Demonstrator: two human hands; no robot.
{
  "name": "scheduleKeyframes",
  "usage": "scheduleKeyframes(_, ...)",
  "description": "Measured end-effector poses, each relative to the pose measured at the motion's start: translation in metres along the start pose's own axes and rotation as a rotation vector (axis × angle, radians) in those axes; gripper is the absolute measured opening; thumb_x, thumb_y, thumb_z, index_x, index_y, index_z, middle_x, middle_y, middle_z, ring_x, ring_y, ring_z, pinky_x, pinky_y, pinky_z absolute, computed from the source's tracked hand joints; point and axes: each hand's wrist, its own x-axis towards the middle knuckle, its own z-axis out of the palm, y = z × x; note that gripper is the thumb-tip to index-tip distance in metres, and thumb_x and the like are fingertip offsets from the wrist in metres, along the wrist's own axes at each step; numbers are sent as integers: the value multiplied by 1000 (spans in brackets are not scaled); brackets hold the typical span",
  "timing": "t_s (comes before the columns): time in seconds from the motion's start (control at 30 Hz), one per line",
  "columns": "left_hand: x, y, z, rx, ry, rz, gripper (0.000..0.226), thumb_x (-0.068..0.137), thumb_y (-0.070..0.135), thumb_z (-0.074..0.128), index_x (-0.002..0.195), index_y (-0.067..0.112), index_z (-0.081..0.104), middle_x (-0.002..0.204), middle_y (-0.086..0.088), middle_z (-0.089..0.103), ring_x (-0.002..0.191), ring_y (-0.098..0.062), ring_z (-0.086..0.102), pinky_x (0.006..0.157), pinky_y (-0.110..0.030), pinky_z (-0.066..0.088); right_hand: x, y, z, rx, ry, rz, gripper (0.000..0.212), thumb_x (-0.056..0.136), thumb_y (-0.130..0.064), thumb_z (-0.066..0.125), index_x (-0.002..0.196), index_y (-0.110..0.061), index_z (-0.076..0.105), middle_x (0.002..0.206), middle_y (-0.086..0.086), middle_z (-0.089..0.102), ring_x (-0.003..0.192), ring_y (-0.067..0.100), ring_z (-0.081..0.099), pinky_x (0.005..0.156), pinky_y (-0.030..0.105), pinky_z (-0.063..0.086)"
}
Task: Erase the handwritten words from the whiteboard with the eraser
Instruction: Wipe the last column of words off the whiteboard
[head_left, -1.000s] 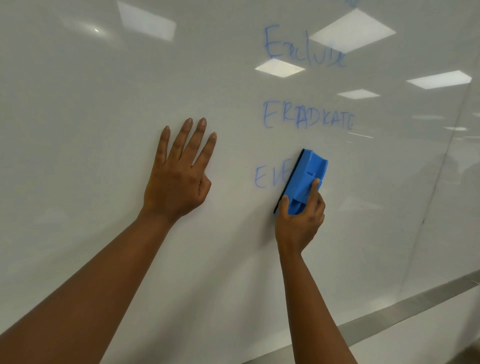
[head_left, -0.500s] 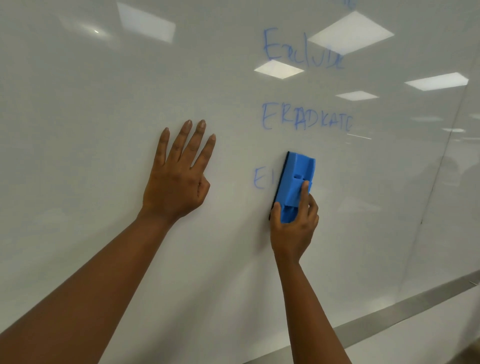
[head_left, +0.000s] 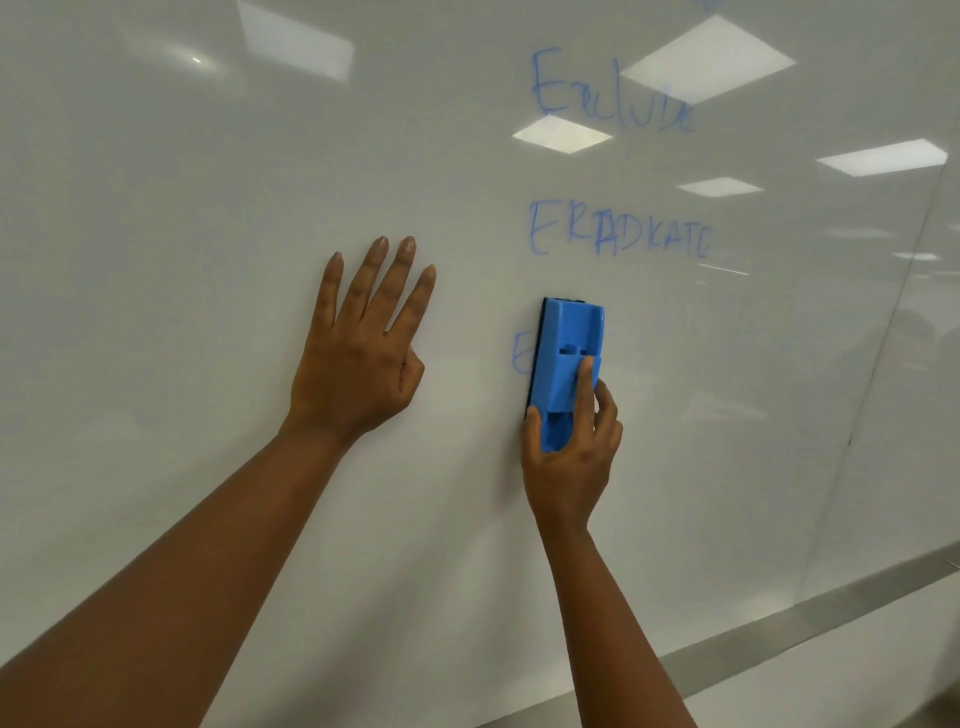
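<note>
A glossy whiteboard (head_left: 208, 208) fills the view. A blue eraser (head_left: 569, 353) with a dark pad is pressed upright against it, held at its lower end by my right hand (head_left: 571, 452). Just left of the eraser shows a faint blue letter E (head_left: 519, 353), the remnant of the lowest word. Above it stand the blue words "ERADKATE" (head_left: 618, 234) and "Exclude" (head_left: 613, 96). My left hand (head_left: 363, 353) lies flat on the board, fingers spread, left of the eraser and holding nothing.
The board's metal bottom frame (head_left: 810, 618) runs diagonally along the lower right. A vertical seam (head_left: 883, 338) crosses the board at the right. Ceiling-light reflections (head_left: 706, 57) glare over the upper words.
My right hand has slid the eraser leftward and turned it upright. The lowest word shrank from "EVE" to a single faint E. My left hand stayed put.
</note>
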Motion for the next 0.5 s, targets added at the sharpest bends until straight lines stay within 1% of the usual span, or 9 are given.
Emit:
scheduleKeyframes(0.13,0,0,-1,-7,13,1,62,83,14,37,145,8,33,151,-17,28,140,-34,24,114,-52,13,6,2,1,-4,59,63,73,80,-19,67,141,-27,28,128,8,47,100,18,43,69,26,40)
scheduleKeyframes(0.23,0,1,-1,-7,13,0,62,83,14,37,144,7,33,151,-17,29,140,-34,24,114,-53,13,13,-8,6,-1,87,87,71,80,-17,67,141,-23,30,128,10,47,100,21,43,71,26,38)
scheduleKeyframes(0.37,0,1,-1,-6,-18,3,61,85,18,32,145,8,32,151,-18,28,140,-35,23,114,-52,11,14,-19,8,16,34,-13,71,81,-20,67,141,-19,31,131,11,45,102,17,42,74,22,39)
scheduleKeyframes(0.5,-1,0,-1,-1,-31,3,60,86,20,31,145,7,32,150,-19,28,139,-36,24,113,-52,12,2,-16,7,2,-40,-109,73,79,-21,68,140,-18,29,131,14,46,105,18,43,75,22,42)
